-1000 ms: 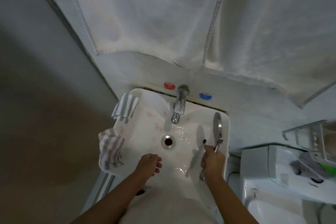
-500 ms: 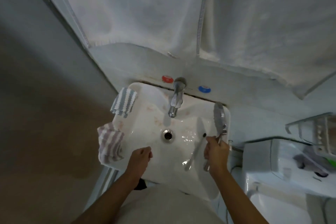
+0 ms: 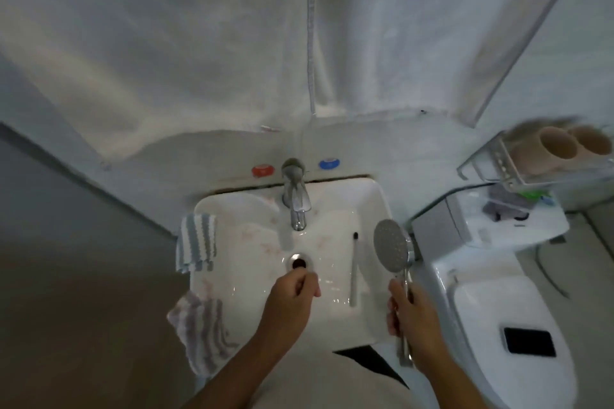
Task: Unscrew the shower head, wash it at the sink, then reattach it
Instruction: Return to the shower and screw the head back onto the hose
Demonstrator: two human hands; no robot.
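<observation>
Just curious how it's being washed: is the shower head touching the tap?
Apart. The head view shows the shower head held by the right hand at the sink's right side, with bare basin between it and the tap.

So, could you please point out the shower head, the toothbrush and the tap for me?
shower head (image 3: 392, 245), head view, middle of its spray face
toothbrush (image 3: 354, 272), head view, middle of its handle
tap (image 3: 296, 206), head view, its spout

Dim light is falling around me; white towels (image 3: 199, 43) are hanging on the wall, a toilet (image 3: 498, 302) is sitting beside a brown floor (image 3: 83, 309).
</observation>
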